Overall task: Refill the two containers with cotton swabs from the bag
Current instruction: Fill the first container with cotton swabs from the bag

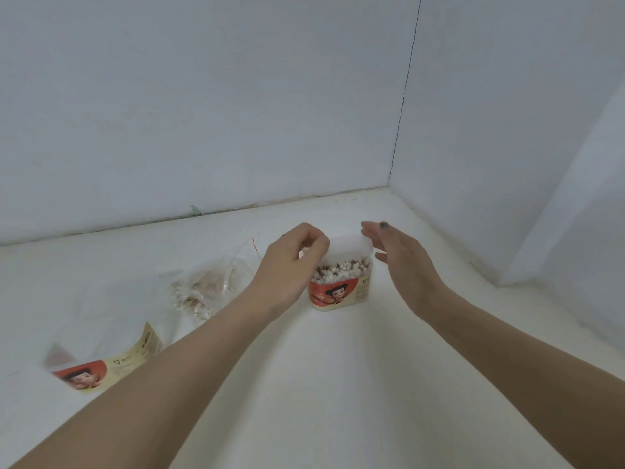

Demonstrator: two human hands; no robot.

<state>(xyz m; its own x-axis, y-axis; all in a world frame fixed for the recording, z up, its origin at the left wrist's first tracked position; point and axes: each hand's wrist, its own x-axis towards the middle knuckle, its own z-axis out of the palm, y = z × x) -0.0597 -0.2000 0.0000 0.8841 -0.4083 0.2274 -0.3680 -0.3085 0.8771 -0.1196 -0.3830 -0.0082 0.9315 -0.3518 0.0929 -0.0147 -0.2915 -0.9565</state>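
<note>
I see my left hand [293, 255] pinching the white lid [350, 248] over the full container [339, 286]; my right hand [402, 258], fingers apparently straight, flanks it.

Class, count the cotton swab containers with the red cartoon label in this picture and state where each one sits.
2. One container stands upright between the hands, full of swabs. The second container lies at the near left, beside the plastic bag. No others show.

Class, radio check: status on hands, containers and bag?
Left hand pinching lid on full container; right hand open beside it. Second container lies sideways. Bag clear of hands.
</note>
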